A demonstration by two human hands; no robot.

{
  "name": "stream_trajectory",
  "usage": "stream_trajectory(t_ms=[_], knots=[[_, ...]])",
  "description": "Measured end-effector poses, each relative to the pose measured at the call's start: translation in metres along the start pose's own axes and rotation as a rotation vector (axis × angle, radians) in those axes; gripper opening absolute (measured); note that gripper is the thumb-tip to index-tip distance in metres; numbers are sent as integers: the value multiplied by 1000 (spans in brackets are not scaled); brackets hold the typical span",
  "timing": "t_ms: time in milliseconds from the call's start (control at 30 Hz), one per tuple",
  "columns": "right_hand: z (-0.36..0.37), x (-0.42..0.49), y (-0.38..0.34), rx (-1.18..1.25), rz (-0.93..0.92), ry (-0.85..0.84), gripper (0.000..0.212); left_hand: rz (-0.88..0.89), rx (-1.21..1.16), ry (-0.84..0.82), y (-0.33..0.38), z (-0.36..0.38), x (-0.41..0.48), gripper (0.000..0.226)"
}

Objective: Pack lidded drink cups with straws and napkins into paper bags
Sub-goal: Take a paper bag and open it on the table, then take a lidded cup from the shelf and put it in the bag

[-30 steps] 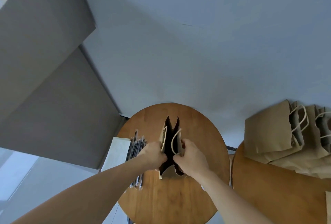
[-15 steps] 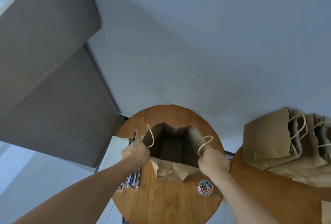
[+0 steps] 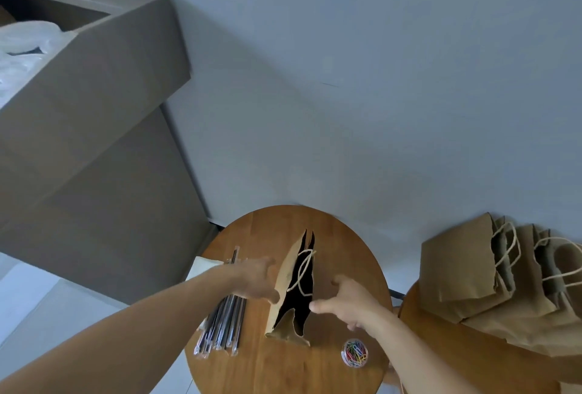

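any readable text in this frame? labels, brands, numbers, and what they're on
None readable.
Bag on the round table: plain brown paper, no print showing.
Spare bags at right: plain on the sides in view.
Straws: wrappers show no legible print at this size.
Paper clip tub: no label visible.
Napkins: blank.

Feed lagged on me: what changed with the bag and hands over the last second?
Half a second ago both hands held the paper bag spread wide; its mouth has narrowed again. The left hand and right hand have opened, beside its sides. Straws, paper clips and spare bags stayed put.
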State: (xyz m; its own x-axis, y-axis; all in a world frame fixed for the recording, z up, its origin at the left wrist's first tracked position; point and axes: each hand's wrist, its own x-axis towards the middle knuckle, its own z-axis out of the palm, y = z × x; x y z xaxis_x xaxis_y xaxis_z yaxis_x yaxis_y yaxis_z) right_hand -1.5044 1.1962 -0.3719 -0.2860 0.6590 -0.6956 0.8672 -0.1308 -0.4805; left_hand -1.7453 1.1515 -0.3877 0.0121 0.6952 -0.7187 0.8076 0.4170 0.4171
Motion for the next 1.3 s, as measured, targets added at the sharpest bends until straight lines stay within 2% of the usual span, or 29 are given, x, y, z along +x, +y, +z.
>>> stream_trajectory(t_ms=[67,267,400,600,900,1100,1300], knots=[[-12,1,-8,-54,-54,52,87,-15,94,64,6,-19,-9,93],[-56,1,-59,-136,-239,300,60,27,323,439,41,-78,-48,60],[-83,-3,-120,-244,-405,401,55,40,361,590,48,-128,-87,66],[-99,-28,-231,-287,-655,434,53,-7,336,886,30,-202,-167,66],[-82,-78,-391,-372,-927,528,50,-105,288,1116,-53,-284,-264,60],[-34,-91,-500,-439,-1083,453,57,-201,220,1171,-147,-326,-306,63],[22,-73,-595,-646,-1085,284,73,-279,174,1154,-236,-352,-321,66]])
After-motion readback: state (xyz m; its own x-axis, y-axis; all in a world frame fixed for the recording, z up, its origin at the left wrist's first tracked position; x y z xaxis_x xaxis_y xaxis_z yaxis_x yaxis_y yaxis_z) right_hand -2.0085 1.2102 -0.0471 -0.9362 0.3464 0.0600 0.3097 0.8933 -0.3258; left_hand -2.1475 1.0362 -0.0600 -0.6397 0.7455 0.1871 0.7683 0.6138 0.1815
